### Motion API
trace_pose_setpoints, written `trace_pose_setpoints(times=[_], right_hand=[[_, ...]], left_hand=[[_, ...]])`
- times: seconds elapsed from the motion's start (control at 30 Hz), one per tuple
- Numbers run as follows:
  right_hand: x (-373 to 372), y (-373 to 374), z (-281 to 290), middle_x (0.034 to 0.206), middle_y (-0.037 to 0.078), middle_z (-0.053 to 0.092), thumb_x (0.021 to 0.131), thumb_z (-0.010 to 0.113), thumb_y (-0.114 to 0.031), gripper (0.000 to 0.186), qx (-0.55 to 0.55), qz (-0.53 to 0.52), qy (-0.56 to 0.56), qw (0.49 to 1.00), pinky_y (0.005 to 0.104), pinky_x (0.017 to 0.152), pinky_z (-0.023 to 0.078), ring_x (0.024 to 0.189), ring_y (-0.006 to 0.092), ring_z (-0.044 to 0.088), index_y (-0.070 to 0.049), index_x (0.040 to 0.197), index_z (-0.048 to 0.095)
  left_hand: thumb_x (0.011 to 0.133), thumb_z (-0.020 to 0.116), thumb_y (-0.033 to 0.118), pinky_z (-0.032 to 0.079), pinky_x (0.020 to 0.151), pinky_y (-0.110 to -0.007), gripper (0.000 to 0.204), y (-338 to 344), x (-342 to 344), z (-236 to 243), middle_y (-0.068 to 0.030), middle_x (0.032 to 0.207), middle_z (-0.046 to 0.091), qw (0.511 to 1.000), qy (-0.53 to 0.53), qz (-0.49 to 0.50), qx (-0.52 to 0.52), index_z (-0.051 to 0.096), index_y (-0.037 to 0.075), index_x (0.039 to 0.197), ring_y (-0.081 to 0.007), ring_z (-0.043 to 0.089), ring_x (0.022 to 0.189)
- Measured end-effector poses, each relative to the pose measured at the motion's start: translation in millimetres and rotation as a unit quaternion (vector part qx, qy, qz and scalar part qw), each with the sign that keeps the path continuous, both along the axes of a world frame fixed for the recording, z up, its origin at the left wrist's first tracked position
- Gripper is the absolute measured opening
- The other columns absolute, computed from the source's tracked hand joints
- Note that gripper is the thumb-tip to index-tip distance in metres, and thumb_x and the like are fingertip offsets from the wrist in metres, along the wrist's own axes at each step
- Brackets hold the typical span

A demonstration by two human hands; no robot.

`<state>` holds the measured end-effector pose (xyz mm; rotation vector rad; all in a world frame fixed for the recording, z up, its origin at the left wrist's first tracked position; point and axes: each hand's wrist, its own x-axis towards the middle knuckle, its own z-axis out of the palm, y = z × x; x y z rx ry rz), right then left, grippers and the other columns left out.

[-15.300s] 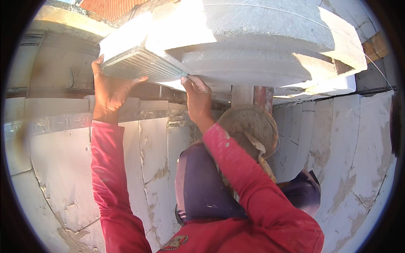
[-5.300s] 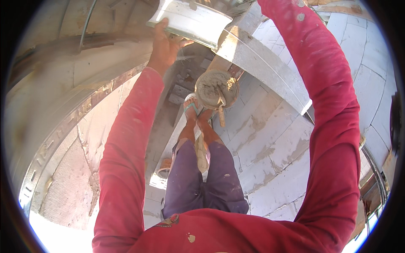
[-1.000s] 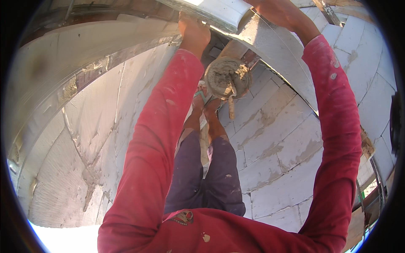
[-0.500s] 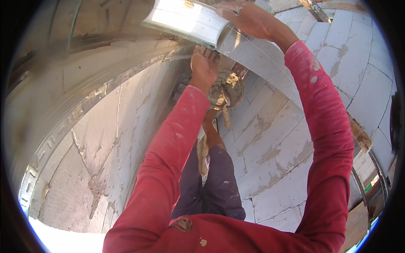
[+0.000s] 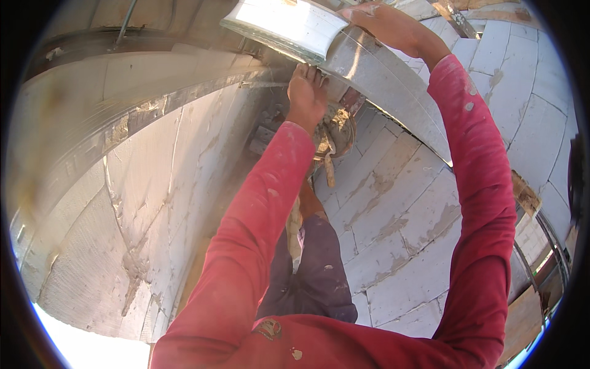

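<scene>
A white building block (image 5: 286,24) is at the top of the view, its upper face bright with sunlight. My left hand (image 5: 307,95) is closed on its near lower edge, fingers curled under it. My right hand (image 5: 396,29) presses against its right end, the fingertips partly hidden by glare and the block's corner. Below my left hand stands a round bucket (image 5: 351,136) of grey mortar, partly covered by that hand and forearm. A trowel (image 5: 330,167) rests in it, its wooden handle hanging over the near rim.
White block walls smeared with mortar rise on my left (image 5: 144,215) and right (image 5: 393,227). A grey ledge (image 5: 399,98) runs rightward from the block, with a thin string (image 5: 387,77) along it. Wooden pieces (image 5: 525,195) stick out at the far right.
The block and both my hands have shifted slightly to the right. More of the grey ledge shows beneath my right arm. The bucket and trowel have stayed put.
</scene>
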<state>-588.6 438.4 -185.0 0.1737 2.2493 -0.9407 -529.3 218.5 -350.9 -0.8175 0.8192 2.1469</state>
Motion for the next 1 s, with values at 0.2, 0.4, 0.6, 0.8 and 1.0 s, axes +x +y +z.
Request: trace_pose_setpoints(times=[0.2,0.4,0.6,0.8,1.0], right_hand=[[10.0,6.1,3.3,0.109,0.010,0.072,0.109,0.042,-0.027,0.037,-0.018,0.003,0.087,0.996,0.0373,0.083,0.056,0.091,0.0199,0.068,-0.005,0.129,0.065],[16.4,2.8,-8.4,0.108,0.010,0.074,0.108,0.045,-0.028,0.038,-0.009,-0.055,0.096,0.994,0.0370,0.084,0.056,0.088,0.0207,0.069,-0.005,0.126,0.069],[7.5,-8.9,3.2,0.107,0.011,0.075,0.109,0.043,-0.030,0.038,-0.056,-0.071,0.052,0.995,0.0381,0.083,0.057,0.085,0.0225,0.071,-0.006,0.121,0.070],[8.4,18.3,-12.3,0.100,0.013,0.073,0.109,0.042,-0.030,0.037,0.120,0.147,0.143,0.971,0.0381,0.083,0.056,0.087,0.0255,0.071,-0.006,0.119,0.068],[12.4,13.9,-26.3,0.122,0.018,0.071,0.100,0.061,-0.052,0.056,-0.035,-0.076,0.094,0.992,0.0381,0.099,0.051,0.111,0.0300,0.065,-0.004,0.127,0.073]], left_hand=[[0.112,0.033,0.039,0.014,0.127,-0.046,0.069,6.2,0.4,-10.6,-0.0154,0.171,0.016,0.998,-0.028,0.037,0.033,0.009,0.001,0.164,-0.0291,0.016,0.159],[0.111,0.037,0.045,0.021,0.124,-0.042,0.074,10.4,-6.3,-7.6,-0.0164,0.170,0.019,0.999,-0.033,0.018,-0.007,0.011,0.000,0.164,-0.0291,0.021,0.157],[0.110,0.030,0.052,0.008,0.130,-0.046,0.081,-2.4,-15.9,-10.1,-0.0212,0.172,-0.001,0.999,0.018,-0.017,0.032,-0.001,0.000,0.164,-0.0334,0.002,0.160],[0.098,0.047,0.071,0.013,0.126,-0.062,0.101,-13.9,-33.6,65.9,-0.0206,0.171,0.003,0.984,0.141,0.020,-0.103,-0.009,0.022,0.166,-0.0400,0.004,0.159],[0.088,0.083,0.028,0.030,0.119,-0.068,0.128,-29.3,-73.3,91.8,-0.0186,0.170,0.010,0.970,0.201,-0.039,-0.132,-0.021,0.020,0.163,-0.0389,0.013,0.157]])
